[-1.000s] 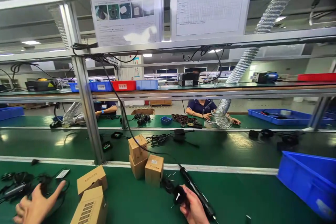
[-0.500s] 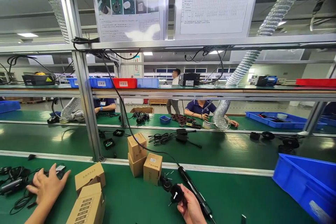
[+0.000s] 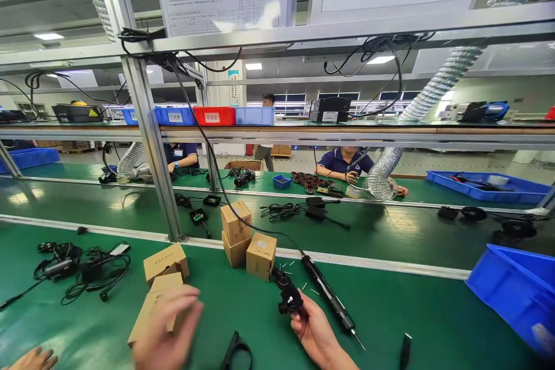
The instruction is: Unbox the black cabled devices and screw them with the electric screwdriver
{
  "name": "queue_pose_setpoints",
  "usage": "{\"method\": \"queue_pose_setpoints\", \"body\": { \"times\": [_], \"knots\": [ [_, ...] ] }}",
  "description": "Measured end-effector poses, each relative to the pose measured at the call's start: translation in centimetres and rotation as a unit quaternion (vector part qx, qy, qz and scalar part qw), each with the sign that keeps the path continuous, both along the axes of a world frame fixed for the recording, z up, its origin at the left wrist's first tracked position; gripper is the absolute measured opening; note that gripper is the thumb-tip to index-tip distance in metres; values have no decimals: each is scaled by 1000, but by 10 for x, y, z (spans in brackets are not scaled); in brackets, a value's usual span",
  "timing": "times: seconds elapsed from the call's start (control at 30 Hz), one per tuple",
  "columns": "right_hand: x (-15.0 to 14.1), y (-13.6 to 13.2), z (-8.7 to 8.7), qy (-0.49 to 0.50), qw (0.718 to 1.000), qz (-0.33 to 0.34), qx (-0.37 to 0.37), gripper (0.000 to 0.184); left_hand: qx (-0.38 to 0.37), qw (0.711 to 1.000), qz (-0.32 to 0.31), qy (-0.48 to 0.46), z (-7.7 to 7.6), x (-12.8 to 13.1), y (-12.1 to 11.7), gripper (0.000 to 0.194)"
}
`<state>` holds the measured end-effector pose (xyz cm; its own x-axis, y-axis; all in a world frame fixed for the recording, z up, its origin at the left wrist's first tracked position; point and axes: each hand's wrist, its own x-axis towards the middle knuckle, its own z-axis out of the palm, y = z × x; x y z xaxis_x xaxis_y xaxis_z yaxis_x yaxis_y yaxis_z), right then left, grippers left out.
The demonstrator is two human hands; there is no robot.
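Observation:
My right hand is closed on a small black bracket-like part with a light pin or screw showing on it. Smeared by motion, my left hand passes over the near cardboard box; its fingers are too blurred to read. A black electric screwdriver lies just right of the held part, its bit toward me. Several small screws are scattered behind the part. A black strap-like loop rests at the front edge of the view, between my hands.
Small cardboard boxes stand near the white rail. Black cables and devices lie at left, with another person's hand at the lower left corner. A blue bin sits at right, near a small black tool. Co-workers sit across.
My left hand has moved right, from the cables at left to over the cardboard boxes. My right hand still holds the black part, now turned. The view has tilted down.

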<state>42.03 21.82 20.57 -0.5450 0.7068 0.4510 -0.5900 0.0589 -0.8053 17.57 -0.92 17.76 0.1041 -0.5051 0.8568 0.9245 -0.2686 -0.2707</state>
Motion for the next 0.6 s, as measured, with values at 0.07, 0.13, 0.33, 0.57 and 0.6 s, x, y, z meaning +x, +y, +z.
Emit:
{"method": "queue_pose_setpoints", "body": {
  "times": [0.07, 0.13, 0.33, 0.57, 0.6],
  "knots": [
    [-1, -10, -4, -27, 999, 21, 21, 87, -136, 988, 22, 76, -19, 26, 34, 52],
    [-3, -21, -9, -62, 996, 40, 46, 79, -227, 969, -1, 102, -34, 38, 71, 82],
    [-12, -31, -23, -122, 984, 83, 101, 75, -297, 945, -132, 37, -54, 42, 135, 90],
    [-12, -33, -29, -168, 969, 125, 134, 75, -204, 974, -48, 86, -46, 53, 110, 68],
    [-12, -34, -30, -173, 967, 129, 138, 72, -204, 975, -55, 64, -46, 56, 105, 64]
  ]
}}
